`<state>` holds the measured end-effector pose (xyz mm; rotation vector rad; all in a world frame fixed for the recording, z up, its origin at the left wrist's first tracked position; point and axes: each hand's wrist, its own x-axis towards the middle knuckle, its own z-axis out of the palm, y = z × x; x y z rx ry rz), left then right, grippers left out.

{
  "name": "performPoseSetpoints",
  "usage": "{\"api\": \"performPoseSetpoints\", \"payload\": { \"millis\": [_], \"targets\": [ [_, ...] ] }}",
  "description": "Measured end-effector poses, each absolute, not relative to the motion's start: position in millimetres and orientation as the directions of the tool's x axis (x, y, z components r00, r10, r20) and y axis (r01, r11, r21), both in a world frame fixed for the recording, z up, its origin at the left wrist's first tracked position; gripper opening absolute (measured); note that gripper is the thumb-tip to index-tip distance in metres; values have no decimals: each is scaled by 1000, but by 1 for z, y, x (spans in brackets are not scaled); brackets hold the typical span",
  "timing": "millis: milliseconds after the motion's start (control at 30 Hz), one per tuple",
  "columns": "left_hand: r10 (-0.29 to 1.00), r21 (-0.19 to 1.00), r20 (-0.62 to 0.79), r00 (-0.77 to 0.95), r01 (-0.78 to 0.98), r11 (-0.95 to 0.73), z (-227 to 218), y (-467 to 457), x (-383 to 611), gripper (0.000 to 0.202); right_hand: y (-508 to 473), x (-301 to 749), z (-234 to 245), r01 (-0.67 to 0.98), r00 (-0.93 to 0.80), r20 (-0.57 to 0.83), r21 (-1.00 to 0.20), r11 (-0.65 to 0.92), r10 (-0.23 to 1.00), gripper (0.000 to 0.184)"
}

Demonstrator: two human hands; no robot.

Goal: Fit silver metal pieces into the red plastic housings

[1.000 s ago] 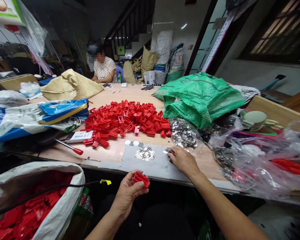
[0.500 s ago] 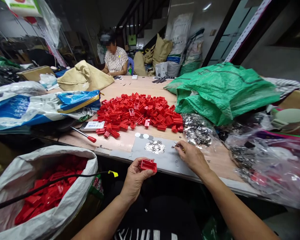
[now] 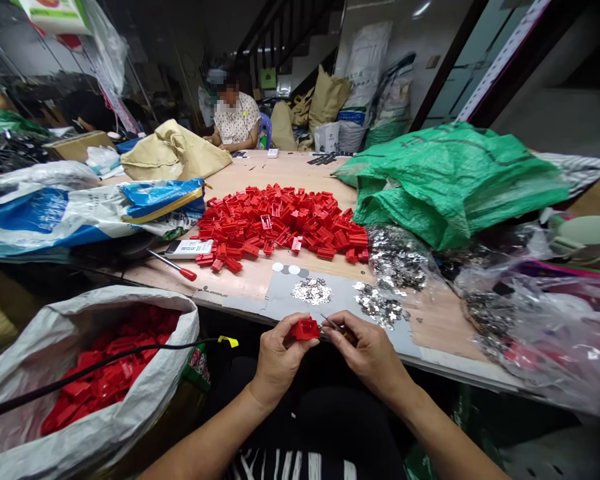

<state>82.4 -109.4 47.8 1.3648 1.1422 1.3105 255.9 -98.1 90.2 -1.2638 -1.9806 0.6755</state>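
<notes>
My left hand (image 3: 280, 353) is closed around a small red plastic box (image 3: 306, 328), holding it just in front of the table edge. Close by on the right, my right hand (image 3: 365, 347) grips a thin metal tool (image 3: 334, 324) whose tip points toward the box. I cannot make out the tool's exact kind; its handle is mostly covered by the fingers. Beyond the hands, a pile of small shiny metal pieces (image 3: 311, 291) lies on a grey sheet (image 3: 280, 297). A second pile of metal pieces (image 3: 380, 307) is to its right.
A heap of red plastic boxes (image 3: 280, 223) covers the table's middle. A red-handled screwdriver (image 3: 180, 270) lies left. A white sack (image 3: 185, 333) of red parts stands below left, crossed by a black cable (image 3: 145, 349). A green sack (image 3: 445, 180) is right; a person (image 3: 237, 120) sits opposite.
My right hand has moved left from the grey sheet to the red box, bringing the tool with it. The box has turned in my left hand. The right-hand metal pile is now uncovered.
</notes>
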Motion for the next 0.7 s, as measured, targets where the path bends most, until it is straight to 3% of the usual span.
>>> {"api": "performPoseSetpoints", "payload": {
  "millis": [233, 400, 567, 700],
  "targets": [
    [953, 943, 303, 27, 136, -304, 52, -114, 84, 35, -100, 249, 81, 541, -341, 310, -708, 455, 888, 11],
    [964, 963, 265, 1, 49, -264, 49, -119, 85, 33, -102, 251, 81, 453, -333, 252, -803, 388, 909, 13],
    [975, 975, 222, 23, -2, -223, 51, -122, 86, 32, -106, 251, 76, 476, -316, 260, -789, 389, 912, 15],
    [978, 978, 207, -5, -20, -207, 52, -123, 87, 32, -107, 251, 79, 434, -332, 186, -841, 324, 925, 20]
  ]
}}
